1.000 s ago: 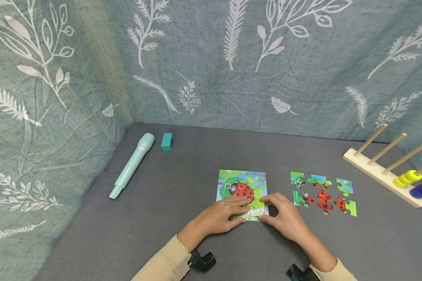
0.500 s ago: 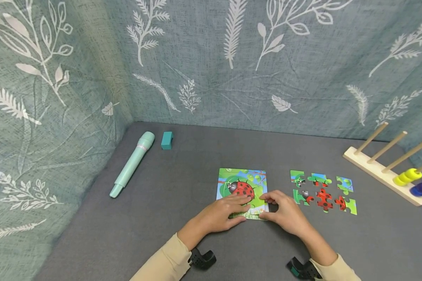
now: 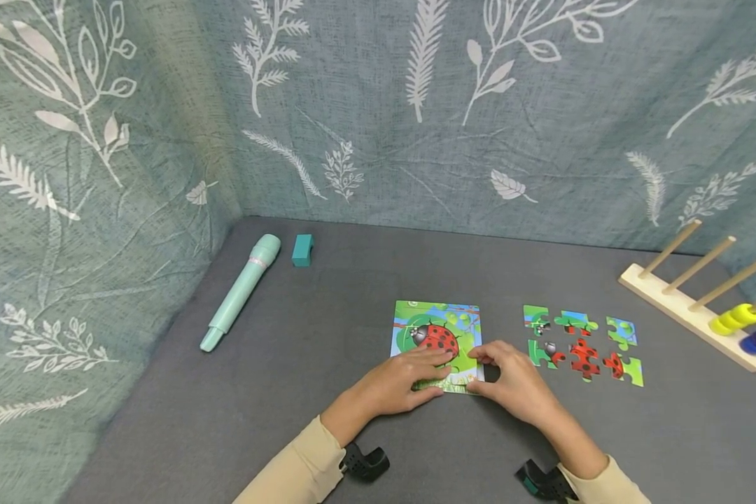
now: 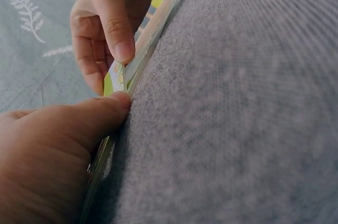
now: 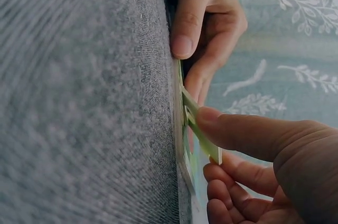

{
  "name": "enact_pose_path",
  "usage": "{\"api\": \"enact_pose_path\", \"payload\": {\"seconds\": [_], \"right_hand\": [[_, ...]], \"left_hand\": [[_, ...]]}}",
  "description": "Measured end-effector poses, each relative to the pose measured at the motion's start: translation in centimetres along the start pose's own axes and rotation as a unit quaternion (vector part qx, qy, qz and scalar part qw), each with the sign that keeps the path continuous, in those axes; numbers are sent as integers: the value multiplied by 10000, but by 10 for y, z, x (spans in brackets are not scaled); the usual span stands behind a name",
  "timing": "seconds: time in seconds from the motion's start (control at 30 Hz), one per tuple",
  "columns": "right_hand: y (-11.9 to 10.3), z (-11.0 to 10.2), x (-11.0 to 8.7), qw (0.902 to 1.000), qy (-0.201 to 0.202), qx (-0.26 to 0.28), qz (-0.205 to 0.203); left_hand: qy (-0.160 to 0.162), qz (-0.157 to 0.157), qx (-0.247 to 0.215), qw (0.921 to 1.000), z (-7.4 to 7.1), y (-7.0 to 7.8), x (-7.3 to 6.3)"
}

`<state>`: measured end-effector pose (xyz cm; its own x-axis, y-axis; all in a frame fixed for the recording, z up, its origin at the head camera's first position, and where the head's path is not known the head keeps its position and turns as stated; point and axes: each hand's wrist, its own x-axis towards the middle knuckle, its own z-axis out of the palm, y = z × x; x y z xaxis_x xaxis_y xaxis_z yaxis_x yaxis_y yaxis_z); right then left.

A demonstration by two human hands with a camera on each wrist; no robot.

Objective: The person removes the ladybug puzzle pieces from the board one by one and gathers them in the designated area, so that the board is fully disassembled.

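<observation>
A square ladybug puzzle [image 3: 437, 329] lies on the grey table in the head view. My left hand [image 3: 397, 381] rests on its lower left part, fingers stretched across the picture and thumb at the near edge. My right hand [image 3: 513, 383] is at the lower right corner, where thumb and fingers pinch a green puzzle piece [image 5: 210, 142]. In the right wrist view that piece is tilted up from the board beneath, its inner edge close to the left fingers. The left wrist view shows my left thumb [image 4: 108, 109] against the board's edge. The left hand hides part of the picture.
Several loose puzzle pieces [image 3: 584, 357] lie in two rows to the right. Beyond them stands a wooden peg stacker [image 3: 680, 308] with yellow and blue rings. A mint toy microphone [image 3: 239, 294] and a small teal block [image 3: 302, 250] lie at the back left. Patterned curtains [image 3: 365, 140] enclose the table.
Both hands stay in the same place on the puzzle, the right with the piece in its pinch. Only the head view has shifted slightly.
</observation>
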<state>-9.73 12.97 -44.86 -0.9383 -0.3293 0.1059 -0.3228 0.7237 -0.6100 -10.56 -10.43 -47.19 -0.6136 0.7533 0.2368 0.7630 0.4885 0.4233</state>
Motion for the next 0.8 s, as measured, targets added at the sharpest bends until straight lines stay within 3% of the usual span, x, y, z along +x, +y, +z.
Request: {"api": "enact_pose_path", "payload": {"seconds": [0.33, 0.57, 0.8], "right_hand": [[2, -8, -2, 9998, 174, -35, -92], [18, -15, -9, 9981, 233, 417, -396], [33, -24, -18, 9955, 400, 659, -551]], "left_hand": [[-17, -29, -21, 10000, 0, -2, -1], [27, -125, -187, 9997, -3, 0, -2], [111, -29, -163, 9998, 2, -2, 0]]}}
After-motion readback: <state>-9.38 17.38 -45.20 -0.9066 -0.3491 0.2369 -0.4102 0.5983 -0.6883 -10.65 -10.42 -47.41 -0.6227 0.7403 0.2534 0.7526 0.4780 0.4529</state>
